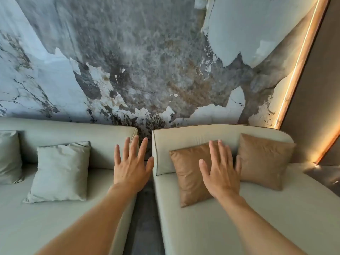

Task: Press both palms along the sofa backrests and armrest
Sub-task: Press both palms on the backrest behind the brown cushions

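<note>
Two bare forearms reach forward on either side of a narrow gap [145, 208] of dark floor that splits two pale green sofa sections. The left hand [131, 167] is spread flat with fingers apart and grips nothing; it hovers at the left edge of the gap, its fingertips reaching up to the end of the left backrest [73, 132]. Whether the palm touches the fabric cannot be told. The right hand [221, 173] is likewise open and empty, fingers splayed, lying over the right half of a tan cushion [187, 173] that leans against the right backrest [202, 136] just right of the gap. A second tan cushion [263, 159] stands farther right, near the rounded outer corner of that backrest. Left of the gap, a pale green cushion [60, 170] rests on the left seat, with open seat in front of it. Behind both backrests rises a wall [147, 61] with a peeling grey and white pattern, edged far right by a glowing light strip [299, 65].
</note>
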